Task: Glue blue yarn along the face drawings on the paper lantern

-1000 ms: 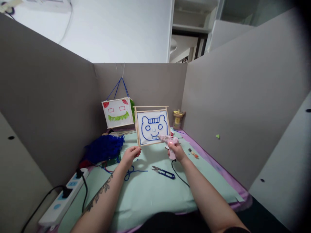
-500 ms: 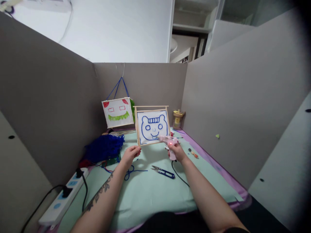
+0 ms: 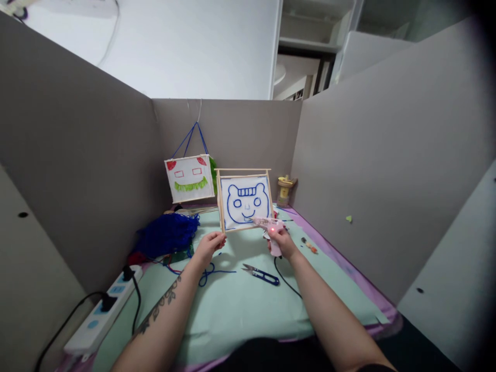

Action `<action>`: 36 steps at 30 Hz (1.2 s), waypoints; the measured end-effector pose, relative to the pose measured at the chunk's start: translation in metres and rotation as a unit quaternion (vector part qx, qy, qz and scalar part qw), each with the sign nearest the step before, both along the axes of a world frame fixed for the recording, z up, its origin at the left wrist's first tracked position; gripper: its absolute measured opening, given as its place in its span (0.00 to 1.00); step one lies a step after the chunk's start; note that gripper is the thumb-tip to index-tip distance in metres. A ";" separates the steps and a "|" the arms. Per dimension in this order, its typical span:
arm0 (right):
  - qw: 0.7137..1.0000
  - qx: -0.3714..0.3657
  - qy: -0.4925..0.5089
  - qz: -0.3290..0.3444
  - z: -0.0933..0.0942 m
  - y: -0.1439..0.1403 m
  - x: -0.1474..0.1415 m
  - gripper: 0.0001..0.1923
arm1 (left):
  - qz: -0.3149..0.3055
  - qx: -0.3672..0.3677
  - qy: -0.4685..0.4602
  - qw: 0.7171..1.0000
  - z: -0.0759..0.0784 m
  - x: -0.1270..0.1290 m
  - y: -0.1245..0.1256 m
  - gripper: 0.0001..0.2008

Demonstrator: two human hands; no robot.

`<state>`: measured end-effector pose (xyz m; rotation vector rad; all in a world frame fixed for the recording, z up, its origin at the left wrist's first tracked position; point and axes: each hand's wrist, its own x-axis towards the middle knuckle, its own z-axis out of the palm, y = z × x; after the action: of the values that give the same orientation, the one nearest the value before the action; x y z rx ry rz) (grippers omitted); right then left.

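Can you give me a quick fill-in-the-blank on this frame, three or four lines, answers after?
1. The right hand holds a pink ____.
2. The left hand grips the lower left corner of a wooden frame showing a bear face drawn in ____.
3. The snips lying on the green mat sit between the two ____.
4. The blue yarn pile lies to the ____ of the frame.

Missing words: glue gun; blue; forearms; left
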<state>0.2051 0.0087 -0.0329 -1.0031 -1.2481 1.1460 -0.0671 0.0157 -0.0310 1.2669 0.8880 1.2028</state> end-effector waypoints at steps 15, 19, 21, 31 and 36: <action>1.000 -0.001 0.018 0.013 -0.003 0.006 -0.004 0.17 | -0.004 0.003 0.000 1.000 0.002 0.001 -0.002 0.15; 1.000 -0.004 0.015 0.021 -0.006 0.006 -0.001 0.18 | -0.005 0.002 -0.001 1.000 0.002 0.001 -0.002 0.15; 1.000 -0.010 0.009 0.018 -0.006 0.006 -0.002 0.18 | -0.005 0.003 -0.001 1.000 0.002 0.002 -0.002 0.15; 1.000 0.002 0.003 0.011 -0.001 0.007 -0.011 0.18 | -0.004 0.015 0.019 1.000 0.004 0.002 -0.004 0.15; 0.999 0.002 0.025 0.021 0.003 -0.001 -0.012 0.17 | -0.003 0.012 0.013 1.000 0.003 0.002 -0.004 0.16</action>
<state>0.1934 0.0080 -0.0297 -0.9445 -1.2366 1.1924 -0.0654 0.0118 -0.0276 1.3074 0.8900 1.1970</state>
